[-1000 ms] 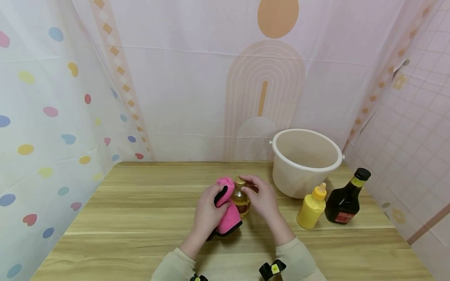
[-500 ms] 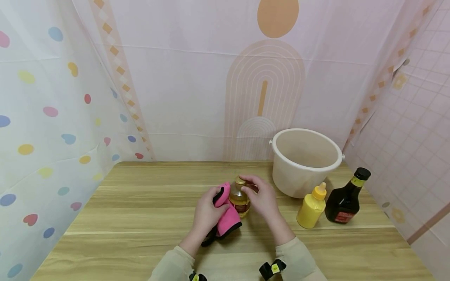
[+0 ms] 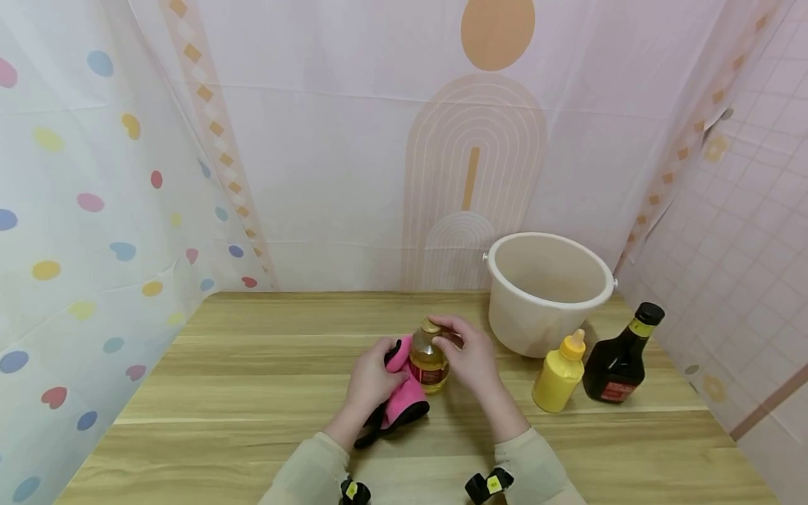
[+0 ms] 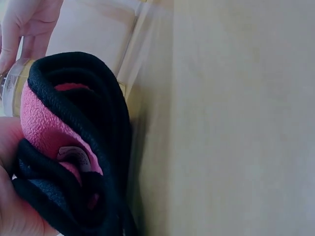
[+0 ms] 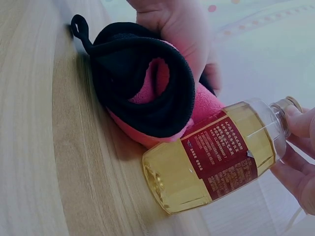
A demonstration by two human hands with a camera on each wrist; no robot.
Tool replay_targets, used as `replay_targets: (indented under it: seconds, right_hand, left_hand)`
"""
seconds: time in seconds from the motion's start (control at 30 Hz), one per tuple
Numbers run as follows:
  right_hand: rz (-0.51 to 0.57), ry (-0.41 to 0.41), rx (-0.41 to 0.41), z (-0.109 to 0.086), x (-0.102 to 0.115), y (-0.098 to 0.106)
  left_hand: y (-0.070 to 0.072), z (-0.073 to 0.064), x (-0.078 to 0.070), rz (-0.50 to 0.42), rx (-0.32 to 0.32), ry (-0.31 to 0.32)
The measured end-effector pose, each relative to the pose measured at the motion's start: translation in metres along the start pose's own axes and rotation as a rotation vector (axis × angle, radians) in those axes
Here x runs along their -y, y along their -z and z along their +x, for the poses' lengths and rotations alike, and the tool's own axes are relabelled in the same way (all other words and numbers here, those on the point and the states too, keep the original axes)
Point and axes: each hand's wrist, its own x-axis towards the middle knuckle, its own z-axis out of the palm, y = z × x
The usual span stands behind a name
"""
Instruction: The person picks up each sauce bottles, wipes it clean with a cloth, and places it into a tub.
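Observation:
A pink fleecy cloth (image 3: pixel 405 407) with black edging is bunched in my left hand (image 3: pixel 369 379), which grips it against the left side of a small glass bottle (image 3: pixel 431 370). Yellow liquid fills the lower part of the bottle, behind a dark red label (image 5: pixel 221 152). My right hand (image 3: pixel 468 353) pinches the bottle by its gold cap (image 3: pixel 431 325) and neck, keeping it near upright. The right wrist view has the rolled cloth (image 5: pixel 147 103) touching the bottle beside the label, with a black loop sticking out. Folds and a white tag (image 4: pixel 75 157) show in the left wrist view.
Behind and right of my hands stands a cream bucket (image 3: pixel 536 330). In front of it are a yellow squeeze bottle (image 3: pixel 555 382) and a dark sauce bottle (image 3: pixel 617 365) with a black cap. Patterned curtains (image 3: pixel 341 175) close off the wooden table (image 3: pixel 240 393) at the back and sides.
My left hand's cloth has slid down along the bottle toward me, and more of the bottle's neck and label shows. The right hand stays at the cap.

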Motion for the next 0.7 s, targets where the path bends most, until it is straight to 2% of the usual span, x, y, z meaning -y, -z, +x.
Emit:
replay_targets:
  seconds: [0.17, 0.3, 0.43, 0.7]
  right_hand:
    - [0.015, 0.001, -0.003, 0.000, 0.000, 0.000]
    - [0.030, 0.001, 0.001, 0.000, -0.001, -0.001]
    - [0.024, 0.009, 0.007, 0.000, -0.001, -0.001]
    - [-0.047, 0.061, 0.014, -0.001, 0.000, 0.000]
  left_hand:
    - [0.003, 0.007, -0.001, 0.082, 0.037, -0.010]
    - [0.003, 0.013, -0.001, 0.128, 0.042, -0.004]
    - [0.003, 0.018, 0.002, 0.133, 0.015, 0.000]
    - [0.012, 0.022, 0.005, 0.050, -0.087, 0.021]
